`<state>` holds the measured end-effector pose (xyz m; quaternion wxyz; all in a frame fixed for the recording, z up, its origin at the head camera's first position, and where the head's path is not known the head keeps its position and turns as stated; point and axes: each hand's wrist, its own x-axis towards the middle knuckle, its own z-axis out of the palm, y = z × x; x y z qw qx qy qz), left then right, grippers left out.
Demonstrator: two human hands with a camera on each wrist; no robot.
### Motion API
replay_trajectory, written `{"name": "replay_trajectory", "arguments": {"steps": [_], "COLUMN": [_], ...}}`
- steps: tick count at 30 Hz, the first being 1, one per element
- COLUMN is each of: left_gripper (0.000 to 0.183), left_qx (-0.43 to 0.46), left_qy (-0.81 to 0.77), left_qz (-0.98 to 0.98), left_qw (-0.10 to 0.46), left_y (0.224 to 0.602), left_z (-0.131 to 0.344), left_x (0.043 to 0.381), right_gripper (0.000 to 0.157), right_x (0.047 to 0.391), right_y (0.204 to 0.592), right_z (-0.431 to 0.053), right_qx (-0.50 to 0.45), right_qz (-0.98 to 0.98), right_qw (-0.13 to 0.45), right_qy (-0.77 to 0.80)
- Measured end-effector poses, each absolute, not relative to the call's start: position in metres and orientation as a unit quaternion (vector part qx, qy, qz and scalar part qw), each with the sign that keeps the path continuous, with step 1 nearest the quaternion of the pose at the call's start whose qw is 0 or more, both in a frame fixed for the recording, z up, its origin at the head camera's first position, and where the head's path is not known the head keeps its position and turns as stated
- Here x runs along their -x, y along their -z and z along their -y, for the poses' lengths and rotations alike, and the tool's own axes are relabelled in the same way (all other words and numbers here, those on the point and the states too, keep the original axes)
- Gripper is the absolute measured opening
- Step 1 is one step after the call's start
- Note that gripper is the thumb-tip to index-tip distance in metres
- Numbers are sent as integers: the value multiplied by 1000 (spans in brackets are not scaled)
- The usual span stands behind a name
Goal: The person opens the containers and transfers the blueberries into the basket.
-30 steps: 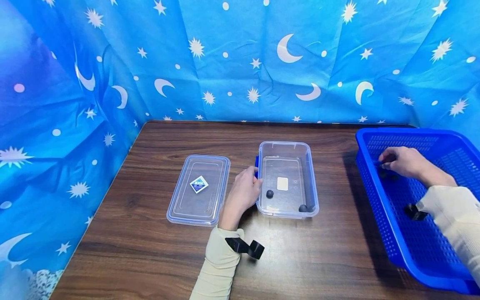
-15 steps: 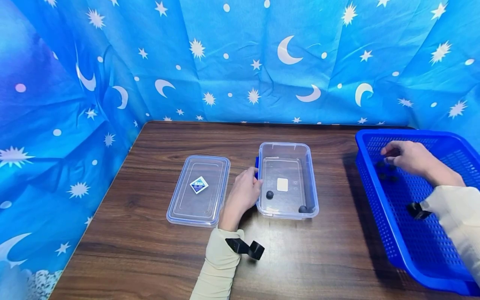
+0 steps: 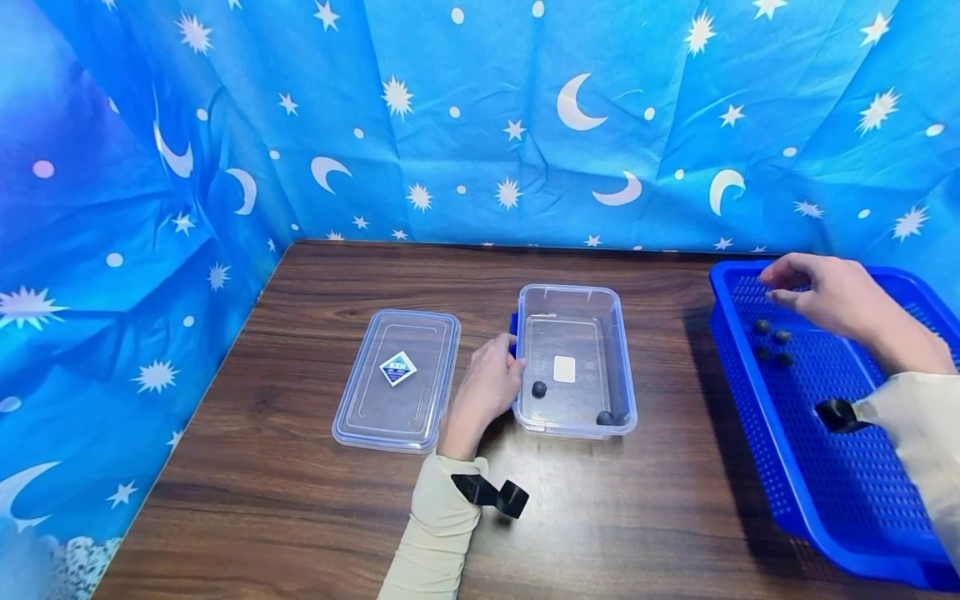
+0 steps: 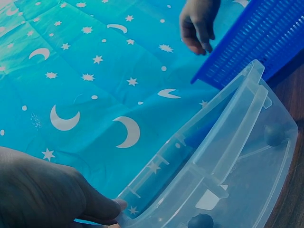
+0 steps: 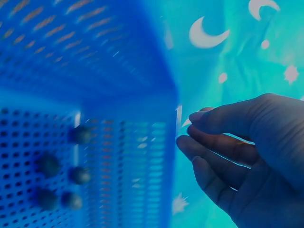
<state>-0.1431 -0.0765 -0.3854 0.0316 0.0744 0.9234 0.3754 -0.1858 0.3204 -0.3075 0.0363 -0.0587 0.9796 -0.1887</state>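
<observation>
My left hand [image 3: 491,379] grips the left side of a clear plastic food box [image 3: 628,362], thumb at the rim in the left wrist view. Two small dark balls lie in the box: one ball [image 3: 539,389] near the left side, another ball [image 3: 606,418] in the near right corner. My right hand [image 3: 840,304] hovers over the far left part of a blue plastic basket [image 3: 765,450], thumb and forefinger apart. Nothing shows between its loosely bent fingers in the right wrist view. Several dark balls [image 5: 49,165] sit together on the basket floor below it.
A clear lid [image 3: 371,408] with a blue-white label lies flat left of the box. The brown wooden table [image 3: 262,500] runs back to a blue star-and-moon cloth [image 3: 480,125]. Between box and basket is a strip of bare tabletop.
My right hand has risen up and back from low in the basket, and the balls beneath it have come into view. My left hand and the box have stayed put.
</observation>
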Motion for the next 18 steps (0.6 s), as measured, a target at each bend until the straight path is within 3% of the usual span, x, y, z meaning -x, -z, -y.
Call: {"name": "replay_trajectory", "arguments": {"steps": [7, 18], "left_gripper": [34, 35], "left_qx": [-75, -75], "left_qy": [-375, -374], "left_qz": [-923, -924], "left_qw": [32, 34], "left_y": [386, 386], "left_z": [77, 78], "left_x": [144, 143], "right_gripper": [22, 18], "right_x": [181, 177], "right_y": [291, 279], "right_z": [-291, -238], "right_qx": [102, 158], "right_qz": [-978, -969], "right_qw": [-14, -21], "right_qy": [181, 188]}}
